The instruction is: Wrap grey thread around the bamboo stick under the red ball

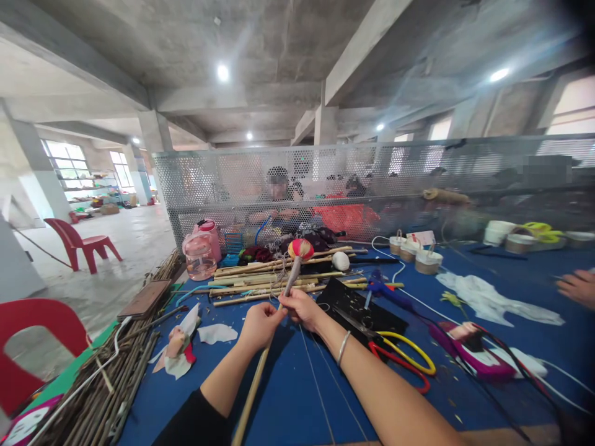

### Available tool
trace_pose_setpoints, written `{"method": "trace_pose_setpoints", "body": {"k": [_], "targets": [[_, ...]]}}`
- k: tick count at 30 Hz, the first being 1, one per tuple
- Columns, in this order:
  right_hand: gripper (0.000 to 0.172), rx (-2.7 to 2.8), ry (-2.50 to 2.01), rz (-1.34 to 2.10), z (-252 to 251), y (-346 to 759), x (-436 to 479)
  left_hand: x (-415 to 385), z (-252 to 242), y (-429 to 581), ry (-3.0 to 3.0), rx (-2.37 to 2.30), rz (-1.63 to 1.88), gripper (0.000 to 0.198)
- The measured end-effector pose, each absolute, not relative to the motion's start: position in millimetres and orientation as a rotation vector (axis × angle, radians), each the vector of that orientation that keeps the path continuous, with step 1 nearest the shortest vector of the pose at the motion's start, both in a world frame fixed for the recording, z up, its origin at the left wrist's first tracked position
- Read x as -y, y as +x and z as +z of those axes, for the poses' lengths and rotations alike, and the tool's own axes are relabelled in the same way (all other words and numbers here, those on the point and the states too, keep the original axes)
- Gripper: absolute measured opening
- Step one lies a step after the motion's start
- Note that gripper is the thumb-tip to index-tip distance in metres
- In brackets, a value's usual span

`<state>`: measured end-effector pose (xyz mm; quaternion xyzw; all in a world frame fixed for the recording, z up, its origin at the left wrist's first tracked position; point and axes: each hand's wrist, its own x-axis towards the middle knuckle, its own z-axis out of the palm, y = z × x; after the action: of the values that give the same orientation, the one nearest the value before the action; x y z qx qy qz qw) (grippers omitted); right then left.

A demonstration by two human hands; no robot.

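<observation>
I am seeing the left hand and right hand pinching a stick left of the scissors.
Its long axis is running away through their narrow grip to a red-and-yellow head, beyond and left of the scissors; the right hand is sitting nearer that head. I am making out no readable writing.

A blue table bears sticks, black cloth and white scraps.
</observation>
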<state>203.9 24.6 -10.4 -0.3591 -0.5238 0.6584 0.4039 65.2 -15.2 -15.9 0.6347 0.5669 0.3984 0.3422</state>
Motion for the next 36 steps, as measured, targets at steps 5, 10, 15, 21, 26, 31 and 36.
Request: {"method": "trace_pose_setpoints", "body": {"k": [5,10,15,21,26,31,36], "targets": [[0.039,1.349,-0.786,1.69,-11.9,206.5,-27.5,16.7,-19.4,72.7,1.29,-1.085,0.952,0.052],[0.037,1.421,-0.902,1.547,-24.0,199.0,-30.0,12.3,-26.0,63.1,1.574,-1.32,0.97,0.043],[0.04,1.334,-0.845,1.678,-16.7,199.5,-26.7,14.8,-15.9,62.0,1.551,-1.322,1.011,0.04],[0.041,1.391,-0.851,1.685,-17.6,205.6,-28.8,14.4,-16.5,61.5,1.451,-1.211,0.887,0.049],[0.039,1.409,-0.935,1.619,-22.2,201.0,-29.3,11.2,-20.8,57.5,1.696,-1.443,1.005,0.04],[0.042,1.264,-0.753,1.753,-13.4,206.1,-27.3,17.2,-12.7,66.3,1.254,-1.131,1.036,0.046],[0.04,1.336,-0.845,1.681,-16.2,208.2,-27.7,15.0,-18.8,64.7,1.224,-1.078,0.913,0.05]]}}
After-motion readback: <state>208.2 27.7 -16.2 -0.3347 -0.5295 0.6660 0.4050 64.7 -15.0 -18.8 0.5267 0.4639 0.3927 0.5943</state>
